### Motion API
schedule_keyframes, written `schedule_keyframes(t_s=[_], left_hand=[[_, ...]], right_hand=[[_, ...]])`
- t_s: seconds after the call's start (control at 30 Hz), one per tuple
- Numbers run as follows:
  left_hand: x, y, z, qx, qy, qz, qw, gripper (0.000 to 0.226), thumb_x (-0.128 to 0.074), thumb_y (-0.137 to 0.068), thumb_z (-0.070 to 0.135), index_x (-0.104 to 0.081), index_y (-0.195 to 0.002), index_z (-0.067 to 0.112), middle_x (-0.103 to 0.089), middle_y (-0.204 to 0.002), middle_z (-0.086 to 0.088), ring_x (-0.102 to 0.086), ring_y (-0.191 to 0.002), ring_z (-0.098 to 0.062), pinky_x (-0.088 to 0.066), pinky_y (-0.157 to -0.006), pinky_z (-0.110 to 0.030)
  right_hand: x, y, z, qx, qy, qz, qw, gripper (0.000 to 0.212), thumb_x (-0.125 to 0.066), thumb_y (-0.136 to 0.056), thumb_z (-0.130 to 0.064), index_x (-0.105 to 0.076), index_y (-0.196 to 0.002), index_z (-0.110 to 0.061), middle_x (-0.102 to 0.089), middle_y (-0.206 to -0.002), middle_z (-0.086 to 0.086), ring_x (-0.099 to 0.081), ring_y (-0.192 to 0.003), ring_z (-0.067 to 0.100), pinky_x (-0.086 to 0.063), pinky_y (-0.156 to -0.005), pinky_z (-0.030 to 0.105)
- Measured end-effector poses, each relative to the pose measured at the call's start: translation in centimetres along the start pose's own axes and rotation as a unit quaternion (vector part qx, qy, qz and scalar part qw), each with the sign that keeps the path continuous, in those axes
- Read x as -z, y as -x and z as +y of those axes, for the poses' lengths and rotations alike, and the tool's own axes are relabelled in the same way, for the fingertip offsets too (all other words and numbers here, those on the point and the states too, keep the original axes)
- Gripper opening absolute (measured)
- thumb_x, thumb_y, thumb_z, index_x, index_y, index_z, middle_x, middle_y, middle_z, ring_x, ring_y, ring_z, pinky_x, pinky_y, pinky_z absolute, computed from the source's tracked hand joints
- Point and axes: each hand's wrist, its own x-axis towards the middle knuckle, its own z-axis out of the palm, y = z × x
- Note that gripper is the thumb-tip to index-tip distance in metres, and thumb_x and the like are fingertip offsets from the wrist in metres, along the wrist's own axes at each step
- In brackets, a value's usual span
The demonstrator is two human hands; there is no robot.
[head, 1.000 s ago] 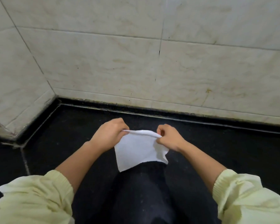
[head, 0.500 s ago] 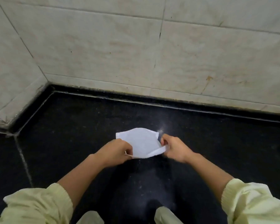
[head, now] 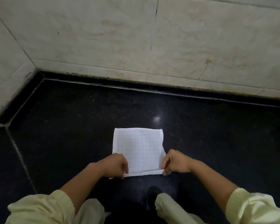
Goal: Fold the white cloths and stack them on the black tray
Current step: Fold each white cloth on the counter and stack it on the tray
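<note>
A: Where now, the white square waffle-weave cloth?

B: Lower centre of the frame, spread flat on the black polished stone floor, with the far edge toward the pale tiled wall and the near edge raised a little.

A: And the grip?

B: Pinched at the near left corner by the left hand and at the near right corner by the right hand, fingers curled on the hem.

A: Probably the first fold, then?

B: Seems so. Carry both corners up the frame together, at equal height, with the hem kept tight between them. Lay them exactly on the two far corners, then let go and press the crease with straight fingers.

A: Any risk?

B: A small curl at the far right corner, as it seems; better to smooth it first, otherwise crooked edges. Also no pulling toward the bottom of the frame: easy sliding on such smooth stone.

A: And the black tray?

B: Nowhere in view.
</note>
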Motion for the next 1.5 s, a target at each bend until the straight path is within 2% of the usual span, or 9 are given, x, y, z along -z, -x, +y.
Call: schedule_keyframes(t_s=[0.13,0.3,0.6,0.77,0.93,1.03,1.17,1.3,1.5], left_hand=[[0.7,0.1,-0.1,0.009,0.024,0.005,1.000,0.013,-0.077,-0.075,0.022,-0.073,-0.087,0.020,-0.061,-0.076,0.018,-0.059,-0.076,0.000,-0.043,-0.064,-0.010],[1.3,0.0,-0.2,0.017,0.038,-0.058,0.997,0.015,-0.079,-0.073,0.025,-0.072,-0.084,0.018,-0.070,-0.086,0.010,-0.064,-0.086,-0.006,-0.053,-0.081,-0.023],[1.9,-0.5,-1.1,0.010,0.060,-0.047,0.997,0.014,-0.072,-0.082,0.031,-0.066,-0.089,0.022,-0.067,-0.087,0.011,-0.063,-0.086,-0.006,-0.050,-0.078,-0.020],[3.9,-1.4,-1.7,0.016,0.137,0.053,0.989,0.013,-0.067,-0.087,0.038,-0.063,-0.086,0.025,-0.061,-0.072,0.010,-0.056,-0.065,-0.002,-0.040,-0.061,-0.016],[5.1,-3.2,-2.2,0.014,0.210,0.178,0.961,0.007,-0.072,-0.084,0.031,-0.066,-0.085,0.026,-0.065,-0.084,0.004,-0.061,-0.080,-0.009,-0.048,-0.073,-0.025],[5.9,-4.1,-2.6,0.028,0.215,0.163,0.963,0.014,-0.074,-0.082,0.024,-0.067,-0.092,0.029,-0.068,-0.096,-0.001,-0.064,-0.091,-0.015,-0.054,-0.083,-0.033],[6.4,-5.4,-2.8,0.064,0.217,0.210,0.951,0.016,-0.070,-0.085,0.016,-0.064,-0.097,0.023,-0.065,-0.093,-0.001,-0.062,-0.087,-0.010,-0.049,-0.071,-0.022],[6.0,-6.4,-2.4,0.083,0.210,0.254,0.941,0.014,-0.066,-0.088,0.016,-0.061,-0.099,0.022,-0.061,-0.088,0.001,-0.057,-0.081,-0.008,-0.040,-0.063,-0.015],[5.7,-7.5,-1.9,0.102,0.220,0.310,0.919,0.013,-0.065,-0.089,0.019,-0.059,-0.100,0.021,-0.055,-0.086,0.009,-0.054,-0.083,-0.007,-0.040,-0.072,-0.019]], right_hand=[[1.4,0.0,-0.3,-0.005,-0.106,0.071,0.992,0.008,-0.082,-0.066,-0.008,-0.077,-0.067,-0.015,-0.071,-0.067,-0.003,-0.061,-0.063,0.001,-0.051,-0.069,0.018],[1.6,0.4,-1.1,-0.045,-0.031,-0.083,0.995,0.014,-0.078,-0.070,-0.011,-0.068,-0.063,-0.019,-0.058,-0.060,-0.009,-0.054,-0.062,0.005,-0.045,-0.060,0.016],[1.6,0.1,0.0,-0.069,-0.119,-0.078,0.987,0.004,-0.073,-0.081,-0.012,-0.070,-0.081,-0.010,-0.066,-0.086,-0.001,-0.064,-0.082,0.009,-0.054,-0.070,0.018],[2.2,-0.1,0.9,-0.062,-0.236,0.074,0.967,0.008,-0.071,-0.085,-0.012,-0.065,-0.083,-0.007,-0.065,-0.085,0.005,-0.063,-0.079,0.012,-0.051,-0.060,0.018],[2.4,-1.4,1.1,-0.077,-0.288,0.196,0.934,0.014,-0.071,-0.086,-0.010,-0.061,-0.076,-0.007,-0.066,-0.071,0.003,-0.062,-0.063,0.009,-0.050,-0.053,0.018],[2.3,-2.6,1.1,-0.090,-0.301,0.239,0.919,0.012,-0.068,-0.088,-0.010,-0.061,-0.081,-0.004,-0.067,-0.079,0.011,-0.063,-0.069,0.013,-0.052,-0.057,0.020],[2.0,-4.1,1.3,-0.110,-0.267,0.281,0.915,0.013,-0.068,-0.088,-0.017,-0.063,-0.077,-0.011,-0.071,-0.083,0.014,-0.067,-0.081,0.024,-0.058,-0.076,0.038],[2.0,-4.9,0.7,-0.131,-0.210,0.307,0.919,0.015,-0.062,-0.091,-0.020,-0.060,-0.078,-0.014,-0.064,-0.073,0.002,-0.059,-0.074,0.015,-0.045,-0.062,0.022],[1.7,-5.8,0.7,-0.155,-0.184,0.328,0.914,0.012,-0.060,-0.093,-0.022,-0.059,-0.086,-0.013,-0.063,-0.077,0.002,-0.062,-0.081,0.021,-0.049,-0.071,0.031]])
